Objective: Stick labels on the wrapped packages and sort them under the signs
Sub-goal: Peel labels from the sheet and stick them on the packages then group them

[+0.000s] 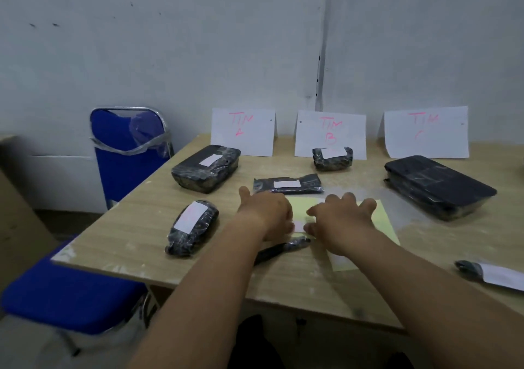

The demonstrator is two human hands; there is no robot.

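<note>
Worktop (136, 227), centre frame: yellow sheet (381, 221) under both hands.
- Right hand (343, 221): splayed, fingers straight.
- Left hand (265, 215): fingertips hidden, grip cannot be told.
- White label (300, 226): between the hands.
- Labelled package (287, 184): just above them.
- Pen (283, 249): below.

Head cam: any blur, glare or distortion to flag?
Head view: soft throughout, left hand and right hand motion-smeared; head view's wide angle bends the wall seam; light flat, shadows faint; pink lettering on the rightmost sign nearly washed out; mild sheen on the large package.
</note>
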